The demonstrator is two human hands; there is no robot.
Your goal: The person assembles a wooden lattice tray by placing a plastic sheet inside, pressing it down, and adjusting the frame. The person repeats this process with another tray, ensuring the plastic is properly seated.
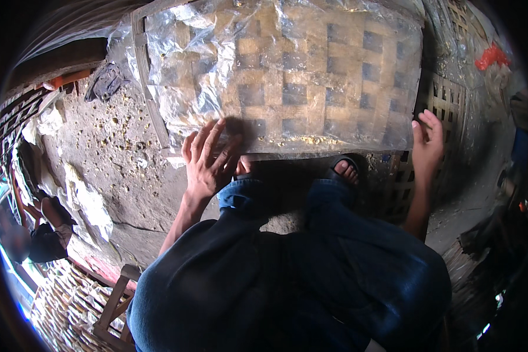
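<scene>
- Grey floor [161, 196], left side: we note scattered yellowish crumbs [114, 121].
- Woven tray [155, 114], wood-edged: we find it lying ahead of the feet, a clear, wrinkled plastic sheet [281, 76] spread over it.
- Left hand [207, 161]: fingers loosely spread, at the sheet's near edge, left of centre.
- Right hand [428, 144]: beside the near right corner, fingers bent; we cannot tell whether it grips anything.

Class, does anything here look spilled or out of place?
Yellowish crumbs lie scattered across the floor left of the woven tray, with more along its near edge. They look spilled because they're loose and unevenly strewn.
</scene>
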